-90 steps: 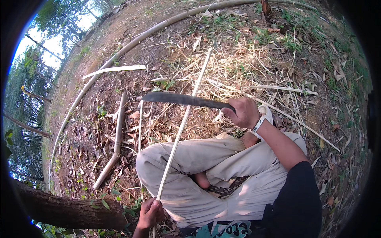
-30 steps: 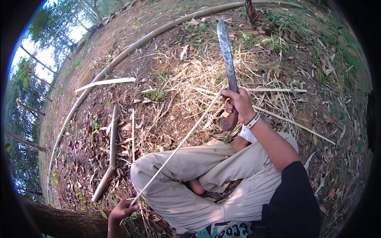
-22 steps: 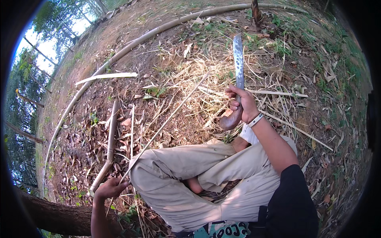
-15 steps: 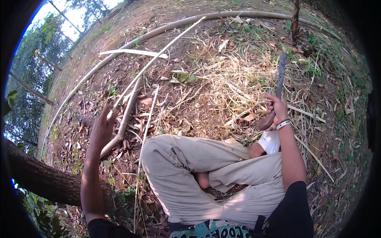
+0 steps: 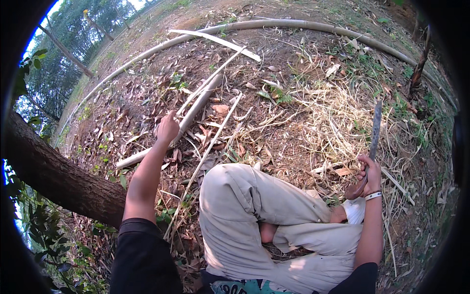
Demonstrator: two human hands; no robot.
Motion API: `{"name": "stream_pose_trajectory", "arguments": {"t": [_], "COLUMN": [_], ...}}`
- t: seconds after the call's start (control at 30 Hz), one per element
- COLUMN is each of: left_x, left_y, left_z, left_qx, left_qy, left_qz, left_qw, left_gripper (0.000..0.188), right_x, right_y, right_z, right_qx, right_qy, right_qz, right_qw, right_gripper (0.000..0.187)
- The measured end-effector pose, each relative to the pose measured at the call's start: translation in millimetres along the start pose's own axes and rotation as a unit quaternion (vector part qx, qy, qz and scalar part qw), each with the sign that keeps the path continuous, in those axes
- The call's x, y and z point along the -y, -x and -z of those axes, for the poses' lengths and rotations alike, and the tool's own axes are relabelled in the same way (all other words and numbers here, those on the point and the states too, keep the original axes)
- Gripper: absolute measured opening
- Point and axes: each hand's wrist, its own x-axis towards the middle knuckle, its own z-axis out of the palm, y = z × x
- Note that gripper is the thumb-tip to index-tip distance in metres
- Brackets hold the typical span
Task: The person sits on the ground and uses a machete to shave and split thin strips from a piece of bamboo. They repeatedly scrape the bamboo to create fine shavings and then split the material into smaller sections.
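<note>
With our right hand (image 5: pixel 370 174) wrapped round the machete (image 5: pixel 376 130), we do best to aim it away from our legs (image 5: pixel 227 210) while our left hand (image 5: pixel 168 128), pinching or not we cannot tell, is at the near end of the strip (image 5: pixel 210 80), beside the pole (image 5: pixel 196 110).

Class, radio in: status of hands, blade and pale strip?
Right hand gripping machete. Left hand at near end of pale strip. Short bamboo piece close by.

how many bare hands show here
2. The left hand is at the near end of a pale bamboo strip, left of the knees; the right hand grips a machete at the right. No others show.
</note>
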Motion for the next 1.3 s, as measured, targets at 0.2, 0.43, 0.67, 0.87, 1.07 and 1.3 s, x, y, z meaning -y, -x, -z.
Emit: {"name": "stream_pose_trajectory", "arguments": {"t": [0.2, 0.43, 0.67, 0.87, 1.07, 1.3], "left_x": [-6.1, -34.0, -130.3, -156.0, -104.4, -138.5], "left_y": [-10.7, -15.9, -15.6, -1.9, 41.3, 40.5], "left_z": [-50.2, -49.5, -26.1, -25.0, -5.6, -2.2], "left_qx": [0.094, 0.123, 0.161, 0.092, 0.128, 0.072], "left_qy": [-0.059, -0.037, -0.024, -0.063, 0.061, 0.183], "left_qz": [0.094, -0.028, -0.206, -0.393, -0.288, -0.21], "left_qw": [0.989, 0.991, 0.965, 0.913, 0.947, 0.958], "left_gripper": [0.05, 0.041, 0.047, 0.04, 0.019, 0.025], "right_x": [4.5, 17.0, 20.8, 19.1, 7.5, -5.2], "right_y": [-6.4, -17.7, -14.9, -7.7, -16.3, -18.5], "right_z": [11.5, 20.7, 19.6, 26.5, 18.1, -2.6], "right_qx": [-0.033, -0.087, -0.076, -0.082, -0.135, -0.124], "right_qy": [-0.014, -0.011, -0.036, -0.015, 0.101, 0.247], "right_qz": [-0.002, 0.023, 0.031, 0.052, 0.131, 0.229], "right_qw": [0.999, 0.996, 0.996, 0.995, 0.977, 0.933], "right_gripper": [0.018, 0.017, 0.018, 0.021, 0.02, 0.022]}}
